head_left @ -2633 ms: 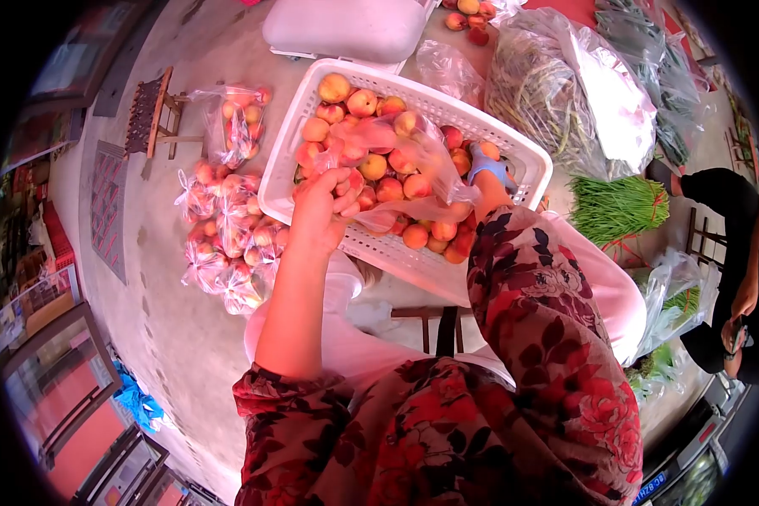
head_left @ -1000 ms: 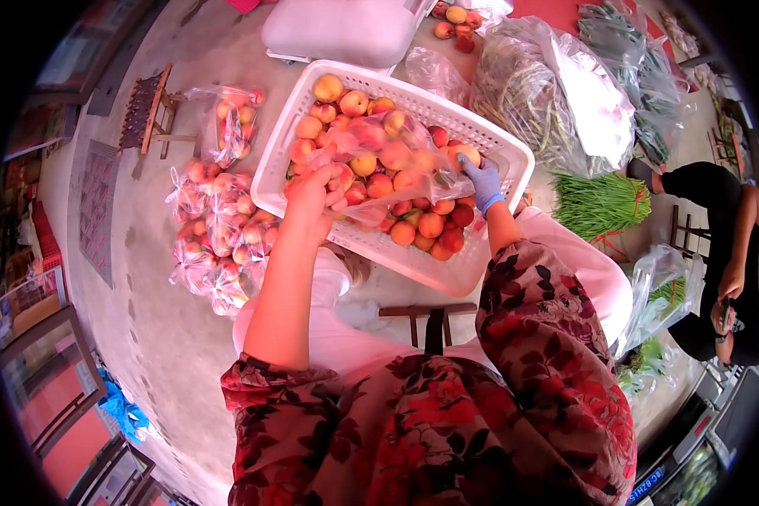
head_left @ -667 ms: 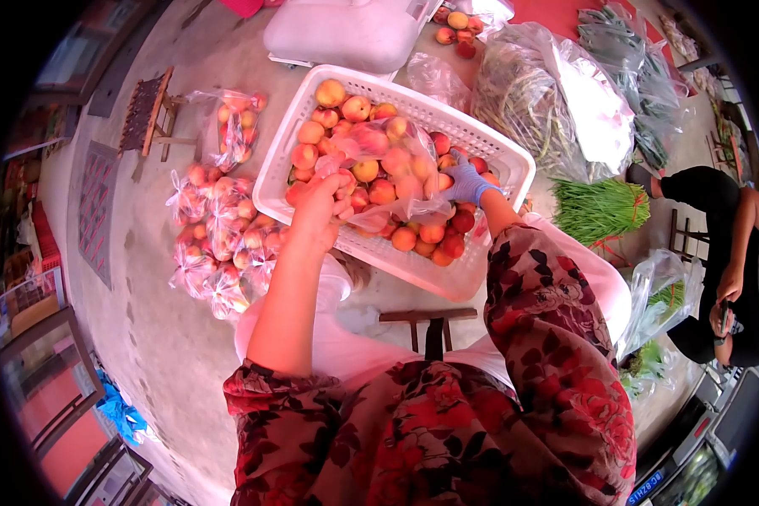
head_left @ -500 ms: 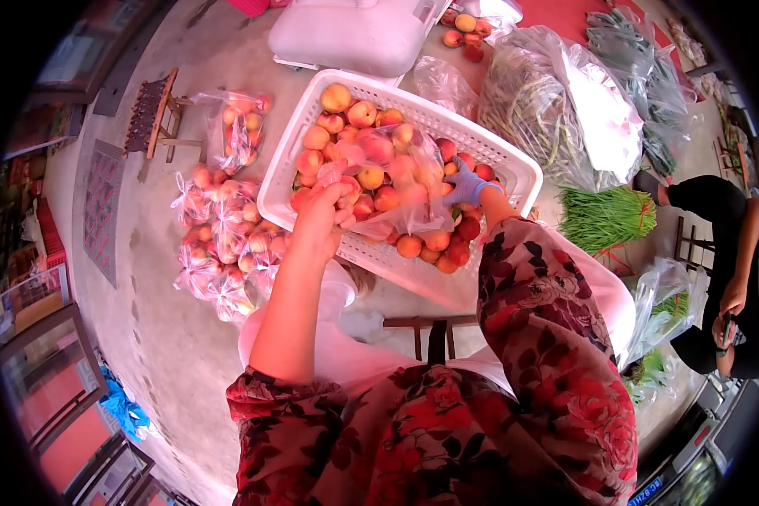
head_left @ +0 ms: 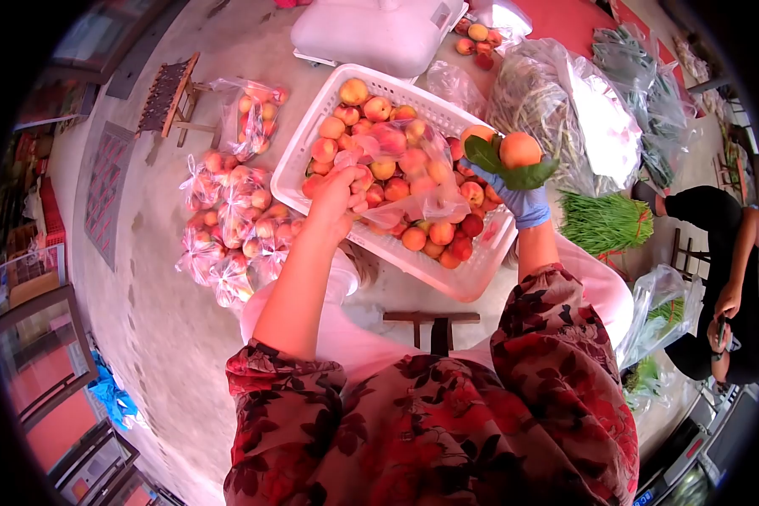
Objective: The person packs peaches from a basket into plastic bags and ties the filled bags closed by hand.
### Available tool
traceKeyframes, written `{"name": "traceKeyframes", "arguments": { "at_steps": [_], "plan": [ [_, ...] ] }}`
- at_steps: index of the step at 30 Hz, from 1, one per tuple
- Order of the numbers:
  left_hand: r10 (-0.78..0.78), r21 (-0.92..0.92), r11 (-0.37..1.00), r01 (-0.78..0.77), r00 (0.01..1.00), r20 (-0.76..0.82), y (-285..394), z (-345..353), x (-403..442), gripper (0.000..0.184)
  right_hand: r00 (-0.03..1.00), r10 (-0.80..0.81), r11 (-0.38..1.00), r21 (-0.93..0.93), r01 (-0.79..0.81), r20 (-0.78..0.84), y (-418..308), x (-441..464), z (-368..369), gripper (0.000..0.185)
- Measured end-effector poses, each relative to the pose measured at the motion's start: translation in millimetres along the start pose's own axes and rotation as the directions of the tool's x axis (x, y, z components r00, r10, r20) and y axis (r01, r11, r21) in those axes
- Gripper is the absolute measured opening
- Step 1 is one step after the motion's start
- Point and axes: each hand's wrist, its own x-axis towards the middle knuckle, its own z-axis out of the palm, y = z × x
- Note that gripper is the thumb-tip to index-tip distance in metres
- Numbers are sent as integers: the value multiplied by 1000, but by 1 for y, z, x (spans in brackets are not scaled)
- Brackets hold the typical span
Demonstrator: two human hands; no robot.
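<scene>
Concrete floor (head_left: 160, 337) is stretching wide on the left, beyond the bagged fruit (head_left: 236, 223). Left hand (head_left: 339, 198) is pinching a clear bag (head_left: 451, 202), fingers closed, apparently steadying its edge among the peaches (head_left: 378, 108) in the white basket (head_left: 430, 274). Gloved right hand (head_left: 524, 202) is cradling two leafy peaches (head_left: 520, 150) over the right rim, fingers curling beneath, tips hidden; a bulging plastic sack (head_left: 535, 101) is crowding the far side.

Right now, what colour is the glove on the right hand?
Light purplish-blue; the glove shows best in the head view.
</scene>
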Motion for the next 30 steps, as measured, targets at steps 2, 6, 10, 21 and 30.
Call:
{"name": "traceKeyframes", "arguments": {
  "at_steps": [2, 6, 10, 21, 30],
  "plan": [
    [10, -9, 1000, -10, 999, 41, 1, 0, -6, 29, 961, 205, 957, 168, -237, 187, 28, 0, 37, 83],
    [11, -44, 999, -10, 999, 36, 3, -2, -12, 7, 944, 314, 912, -246, -329, -98, 106, 40, 44, 77],
    [11, -75, 997, -9, 999, 31, 3, -16, -12, 18, 956, 12, 353, -893, -279, -294, 134, 70, 36, 61],
    [-3, -42, 999, 3, 1000, 10, 15, -12, -19, 33, 843, -219, -963, -246, -107, 491, 75, 34, 40, 80],
    [26, -63, 998, -25, 999, 19, 21, -25, -8, 28, 899, -336, -217, -906, -364, -281, 24, 57, -55, 28]
  ]
}}
